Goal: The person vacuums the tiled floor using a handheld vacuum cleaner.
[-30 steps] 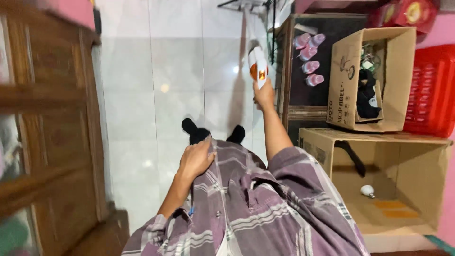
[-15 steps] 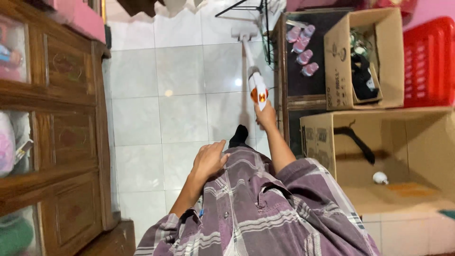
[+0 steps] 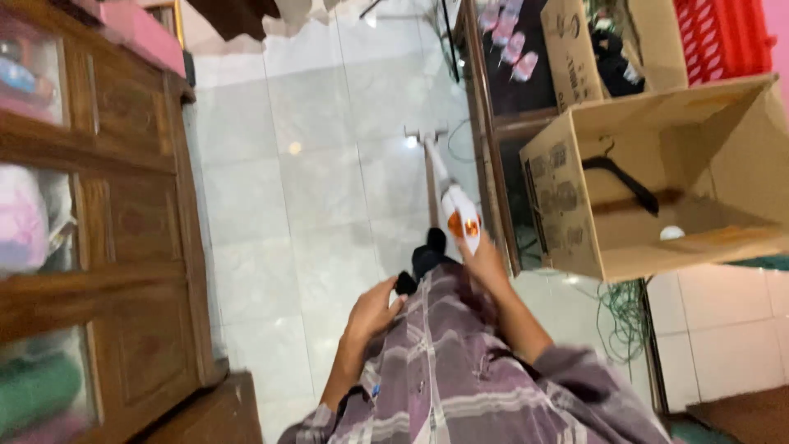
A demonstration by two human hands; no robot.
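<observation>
My right hand grips the handle of a white stick vacuum cleaner with an orange round part. Its tube runs forward to a floor head resting on the pale tiled floor. My left hand rests loosely against my plaid purple shirt at the hip and holds nothing. My dark-socked feet show just below the vacuum body.
A wooden cabinet with glass panes lines the left. On the right an open cardboard box holds a black hanger and a white bulb. Behind it stand a dark shelf with pink bottles, another box and a red crate. Green cable lies on the floor.
The vacuum head has been drawn back toward me along the floor. My view has tilted and swung right, and my right hand has come closer to my body.
</observation>
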